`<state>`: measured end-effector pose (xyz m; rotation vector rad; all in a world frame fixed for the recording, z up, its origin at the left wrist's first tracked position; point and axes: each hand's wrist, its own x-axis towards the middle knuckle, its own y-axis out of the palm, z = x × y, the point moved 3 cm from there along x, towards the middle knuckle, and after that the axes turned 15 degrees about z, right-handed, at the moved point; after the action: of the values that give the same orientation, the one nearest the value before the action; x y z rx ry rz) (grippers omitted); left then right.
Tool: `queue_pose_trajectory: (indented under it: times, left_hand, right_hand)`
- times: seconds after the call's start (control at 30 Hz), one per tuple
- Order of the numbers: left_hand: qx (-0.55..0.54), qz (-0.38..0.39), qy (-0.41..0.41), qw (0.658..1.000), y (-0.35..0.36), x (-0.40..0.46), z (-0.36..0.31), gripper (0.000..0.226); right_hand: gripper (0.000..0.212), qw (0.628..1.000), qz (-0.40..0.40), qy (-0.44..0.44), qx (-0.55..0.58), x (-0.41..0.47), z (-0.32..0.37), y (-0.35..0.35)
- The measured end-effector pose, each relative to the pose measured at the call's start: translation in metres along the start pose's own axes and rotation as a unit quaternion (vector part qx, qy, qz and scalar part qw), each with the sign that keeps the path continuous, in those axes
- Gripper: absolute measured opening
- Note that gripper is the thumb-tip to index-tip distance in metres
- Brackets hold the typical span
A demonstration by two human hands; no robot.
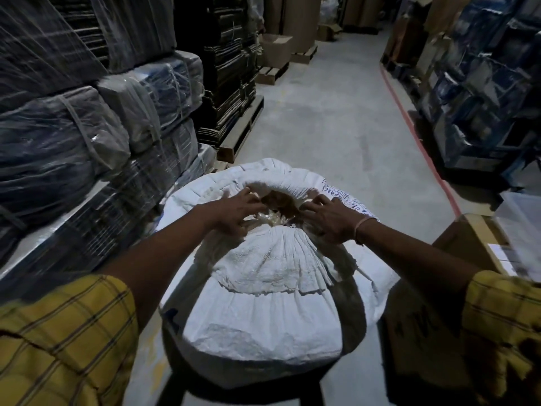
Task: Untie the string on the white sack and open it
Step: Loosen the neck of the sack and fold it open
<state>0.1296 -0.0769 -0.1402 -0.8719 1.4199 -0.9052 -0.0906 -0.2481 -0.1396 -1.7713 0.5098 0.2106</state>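
A large white woven sack stands on the floor right in front of me, its top gathered in pleats. Its mouth gapes a little, showing brown contents and clear plastic inside. My left hand grips the left side of the mouth's rim, fingers curled into the fabric. My right hand, with a thin band on the wrist, holds the right side of the rim. A frayed strip of sack fabric hangs off the right side; I cannot pick out a string for certain.
Plastic-wrapped bundles are stacked high on the left, close to the sack. A brown cardboard box stands at my right. Wooden pallets and shelves line a concrete aisle with a red floor line.
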Motion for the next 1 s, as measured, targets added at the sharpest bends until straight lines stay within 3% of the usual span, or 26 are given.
queue_pose_trajectory:
  times: [0.07,0.13,0.27,0.37,0.47,0.57,0.67,0.77,0.87,1.0]
  left_hand:
    - [0.029,0.08,-0.053,0.995,0.01,0.002,0.003,0.088]
    - [0.068,0.109,-0.075,0.989,0.015,0.002,0.003,0.101]
    - [0.14,0.106,-0.078,0.981,0.016,-0.002,0.005,0.118]
    - [0.141,0.111,-0.091,0.979,0.01,-0.01,0.007,0.115]
    - [0.169,0.079,-0.099,0.977,-0.002,-0.025,-0.003,0.061]
    - [0.17,-0.037,-0.128,0.976,-0.013,-0.035,-0.009,0.03]
    - [0.129,-0.217,-0.128,0.959,-0.02,-0.05,-0.008,0.021]
    - [0.064,-0.291,-0.147,0.943,-0.008,-0.069,-0.012,0.02]
    - [0.062,-0.248,-0.092,0.962,0.027,-0.074,-0.013,0.024]
    - [0.01,-0.117,-0.076,0.99,0.054,-0.084,-0.009,0.045]
  right_hand:
    - [0.086,0.996,0.088,-0.004,0.031,-0.005,0.002,-0.001]
    - [0.101,0.987,0.146,0.0,0.064,-0.002,0.004,-0.002]
    - [0.1,0.979,0.196,0.043,0.042,0.012,0.002,-0.003]
    - [0.062,0.986,0.154,0.067,0.006,0.008,0.008,-0.011]
    - [0.042,0.993,0.071,0.088,-0.023,-0.008,0.011,-0.023]
    - [0.007,0.988,-0.099,0.101,-0.069,-0.027,0.014,-0.029]
    - [0.013,0.967,-0.207,0.142,-0.039,-0.047,0.006,-0.017]
    - [0.033,0.955,-0.244,0.166,-0.029,-0.062,0.011,0.0]
    - [0.022,0.973,-0.2,0.079,-0.08,-0.072,0.018,0.028]
    - [0.044,0.994,-0.103,0.036,0.018,-0.083,0.012,0.047]
